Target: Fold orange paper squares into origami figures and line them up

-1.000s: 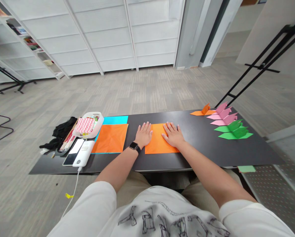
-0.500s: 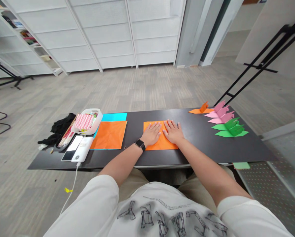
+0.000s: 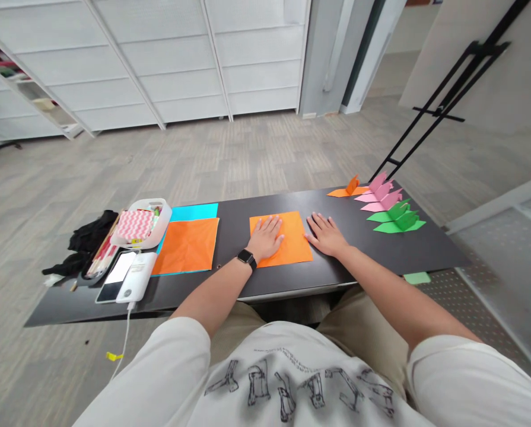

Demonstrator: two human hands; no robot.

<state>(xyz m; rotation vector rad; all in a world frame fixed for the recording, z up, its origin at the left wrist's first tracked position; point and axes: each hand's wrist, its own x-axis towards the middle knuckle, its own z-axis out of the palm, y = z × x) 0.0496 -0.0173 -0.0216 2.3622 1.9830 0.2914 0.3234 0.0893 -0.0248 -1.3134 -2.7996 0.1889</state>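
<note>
A square sheet of orange paper [image 3: 294, 237] lies flat on the dark table [image 3: 234, 237] in front of me. My left hand [image 3: 266, 238] rests flat on its left half, fingers spread and pointing away from me; a dark watch is on that wrist. My right hand [image 3: 326, 236] lies palm down at the paper's right edge, fingers apart, mostly on the bare table. Neither hand grips anything. Left of the sheet is a stack of orange paper [image 3: 189, 244], with blue paper [image 3: 196, 212] showing beneath it.
Folded paper cranes stand at the right: an orange one [image 3: 352, 187], several pink ones [image 3: 381, 194] and green ones [image 3: 398, 219]. At the left are a white basket [image 3: 161, 222], a phone [image 3: 116, 276], a cabled white power bank [image 3: 137, 277] and black cloth [image 3: 94, 230].
My right hand has slid right, off the middle of the orange sheet to its right edge. My left hand stays on the sheet. The camera view has turned slightly.
</note>
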